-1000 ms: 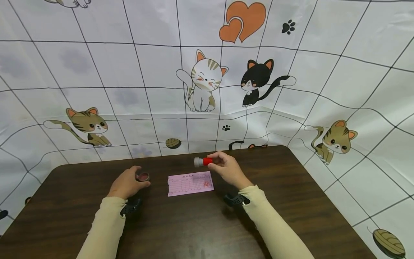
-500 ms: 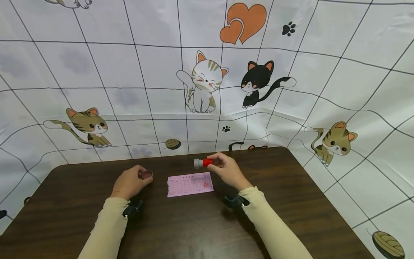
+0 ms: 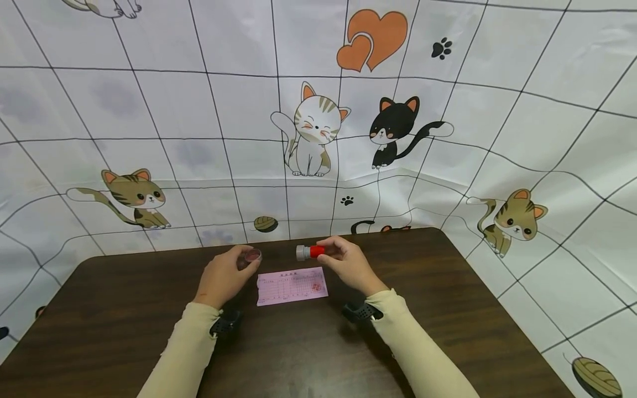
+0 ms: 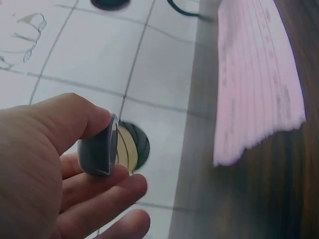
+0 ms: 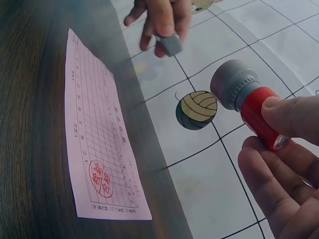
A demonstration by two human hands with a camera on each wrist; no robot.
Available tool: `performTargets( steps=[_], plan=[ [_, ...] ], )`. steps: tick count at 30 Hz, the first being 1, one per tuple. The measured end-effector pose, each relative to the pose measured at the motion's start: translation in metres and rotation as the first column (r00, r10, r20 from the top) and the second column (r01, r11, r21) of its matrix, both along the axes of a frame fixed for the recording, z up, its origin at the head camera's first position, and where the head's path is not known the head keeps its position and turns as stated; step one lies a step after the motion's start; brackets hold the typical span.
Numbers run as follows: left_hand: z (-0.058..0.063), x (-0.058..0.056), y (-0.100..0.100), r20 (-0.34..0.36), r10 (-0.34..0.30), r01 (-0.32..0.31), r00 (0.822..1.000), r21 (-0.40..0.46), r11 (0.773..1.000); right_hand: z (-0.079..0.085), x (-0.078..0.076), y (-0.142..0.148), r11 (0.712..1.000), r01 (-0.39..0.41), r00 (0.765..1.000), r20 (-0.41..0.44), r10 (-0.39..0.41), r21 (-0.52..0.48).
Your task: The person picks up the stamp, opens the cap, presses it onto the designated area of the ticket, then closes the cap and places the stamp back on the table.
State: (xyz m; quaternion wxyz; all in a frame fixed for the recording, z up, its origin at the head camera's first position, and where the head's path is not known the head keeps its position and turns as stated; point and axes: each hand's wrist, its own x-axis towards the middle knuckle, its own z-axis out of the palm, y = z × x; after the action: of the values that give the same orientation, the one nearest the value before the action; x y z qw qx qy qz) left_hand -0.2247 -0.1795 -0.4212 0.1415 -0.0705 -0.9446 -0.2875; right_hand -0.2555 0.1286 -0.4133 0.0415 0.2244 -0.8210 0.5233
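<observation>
In the head view my right hand [image 3: 350, 266] holds a self-inking stamp [image 3: 309, 252] above the table's back part, its grey end pointing left. The right wrist view shows thumb and fingers gripping the red body of this stamp [image 5: 256, 112]. My left hand [image 3: 225, 276] pinches a small round grey cap [image 3: 253, 255], its open face turned toward the stamp. Up close in the left wrist view, the cap [image 4: 94, 152] sits between thumb and fingers. A pink printed form [image 3: 292, 286] lies on the table below both hands, with a round red seal mark [image 5: 101, 179] on it.
The dark wooden table [image 3: 298, 354] has its back edge against a white wall cover [image 3: 239, 116] printed with cats and grid lines. Each wrist carries a black strap, such as the left one [image 3: 226, 322]. Cream sleeves cover both forearms.
My left hand has moved right and slightly away with the cap, closer to the stamp. The right hand stays nearly in place, still holding the stamp. The pink form has not moved.
</observation>
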Motion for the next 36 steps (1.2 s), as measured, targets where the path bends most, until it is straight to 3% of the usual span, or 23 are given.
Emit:
performTargets(
  steps=[12, 20, 26, 32, 36],
  plan=[
    [0.024, 0.009, 0.029, -0.096, -0.106, 0.111, 0.99, 0.044, 0.993, 0.009, 0.007, -0.006, 1.0, -0.015, 1.0, -0.004, 0.015, -0.015],
    [0.023, 0.01, 0.034, -0.166, -0.174, 0.18, 0.971, 0.023, 0.983, 0.009, 0.009, -0.007, 1.0, -0.027, 0.999, -0.023, 0.027, -0.01],
    [0.025, 0.013, 0.037, -0.155, -0.211, 0.213, 0.965, 0.0, 0.977, 0.006, 0.009, -0.009, 0.999, -0.03, 0.999, -0.032, 0.029, -0.014],
    [0.027, 0.017, 0.042, -0.141, -0.23, 0.22, 0.963, -0.082, 0.972, 0.006, 0.009, -0.009, 0.999, -0.031, 0.998, -0.056, 0.03, -0.009],
    [0.029, 0.018, 0.044, -0.113, -0.219, 0.213, 0.969, -0.058, 0.975, 0.007, 0.009, -0.009, 0.999, -0.03, 0.998, -0.062, 0.029, -0.019]
  ],
)
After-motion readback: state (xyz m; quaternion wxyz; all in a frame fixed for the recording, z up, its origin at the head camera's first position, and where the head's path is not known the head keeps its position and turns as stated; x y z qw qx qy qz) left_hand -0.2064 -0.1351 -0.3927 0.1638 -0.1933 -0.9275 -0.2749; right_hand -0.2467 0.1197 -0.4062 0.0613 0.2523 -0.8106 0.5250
